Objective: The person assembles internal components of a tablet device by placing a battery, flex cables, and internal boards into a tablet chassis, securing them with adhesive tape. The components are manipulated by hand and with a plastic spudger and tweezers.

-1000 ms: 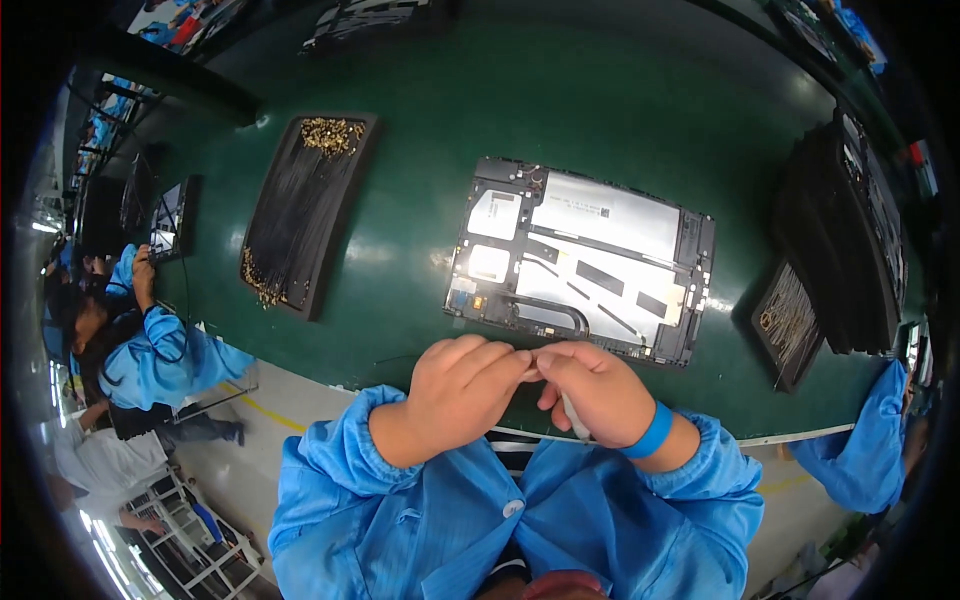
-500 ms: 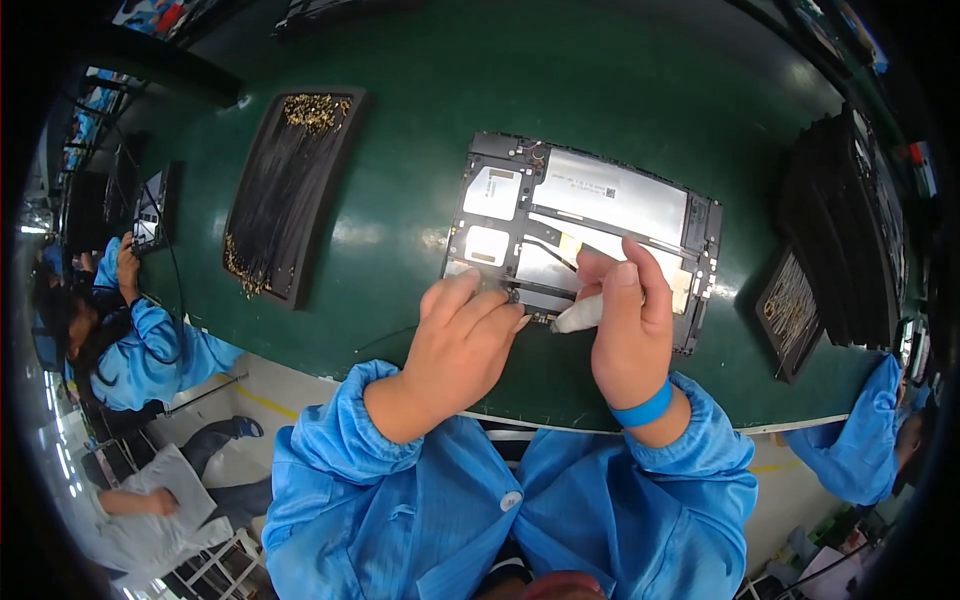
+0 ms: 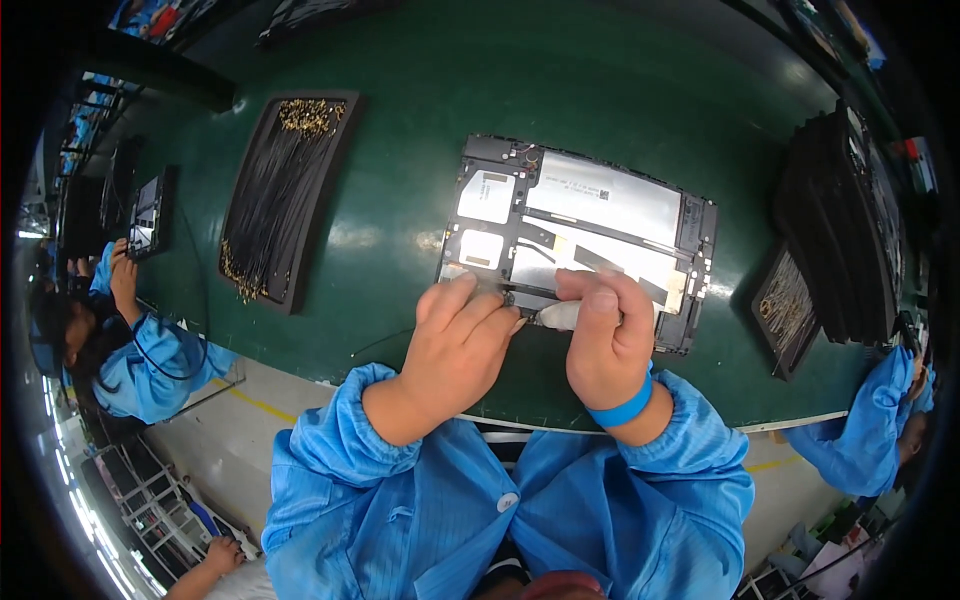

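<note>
An opened tablet-like device [image 3: 590,195], with silver plates and a black frame, lies on the green table in front of me. My left hand [image 3: 455,335] is closed at its near left edge, fingers bunched and fingertips low over the frame. A thin black cable [image 3: 383,344] runs from the table into that hand; its other end is hidden. Over the near middle of the device, my right hand [image 3: 612,335] is curled round a whitish tapering piece [image 3: 560,316]. Its tip points toward the left fingertips. I cannot tell what it is exactly.
To the left stands a black tray [image 3: 290,200] of black cables with gold ends. At right are a stack of dark trays [image 3: 840,230] and a smaller tray [image 3: 788,310] of thin pale strands. Co-workers in blue sit at both sides; one handles another device [image 3: 148,215].
My right hand has moved a little left with the whitish piece, bringing its tip closer to the left fingertips. My left hand has hardly moved. A seated person at lower left has shifted.
</note>
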### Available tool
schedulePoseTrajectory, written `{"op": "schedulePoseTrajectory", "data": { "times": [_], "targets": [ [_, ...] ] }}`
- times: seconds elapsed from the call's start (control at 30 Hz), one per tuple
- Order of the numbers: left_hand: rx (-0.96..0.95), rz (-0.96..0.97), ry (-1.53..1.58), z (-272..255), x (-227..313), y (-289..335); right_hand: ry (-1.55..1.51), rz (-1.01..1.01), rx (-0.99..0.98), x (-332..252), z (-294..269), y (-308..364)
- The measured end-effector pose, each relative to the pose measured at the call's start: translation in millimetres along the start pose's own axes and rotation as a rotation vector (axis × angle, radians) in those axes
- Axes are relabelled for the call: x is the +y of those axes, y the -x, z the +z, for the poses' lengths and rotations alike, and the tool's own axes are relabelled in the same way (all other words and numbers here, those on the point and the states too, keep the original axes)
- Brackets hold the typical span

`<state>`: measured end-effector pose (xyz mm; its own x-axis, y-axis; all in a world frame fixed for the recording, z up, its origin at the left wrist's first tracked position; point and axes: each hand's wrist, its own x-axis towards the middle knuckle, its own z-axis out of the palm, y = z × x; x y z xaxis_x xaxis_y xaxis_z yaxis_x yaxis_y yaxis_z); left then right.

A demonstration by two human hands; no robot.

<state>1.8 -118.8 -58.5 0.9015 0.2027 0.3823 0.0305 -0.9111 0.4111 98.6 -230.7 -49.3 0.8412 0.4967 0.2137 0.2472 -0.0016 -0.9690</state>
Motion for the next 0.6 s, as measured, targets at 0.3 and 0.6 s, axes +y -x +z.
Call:
{"op": "schedulePoseTrajectory", "data": {
  "times": [0.3, 0.6],
  "targets": [
    [-0.007, 0.015, -0.028, -3.0, 0.8, 2.0, 0.423, -0.391, -0.384, -19.8, 0.8, -15.3],
    [-0.233, -0.604, 0.464, -30.2, 22.7, 25.7, 0.227, -0.426, -0.326, 4.1, -9.2, 1.8]
  ]
}}
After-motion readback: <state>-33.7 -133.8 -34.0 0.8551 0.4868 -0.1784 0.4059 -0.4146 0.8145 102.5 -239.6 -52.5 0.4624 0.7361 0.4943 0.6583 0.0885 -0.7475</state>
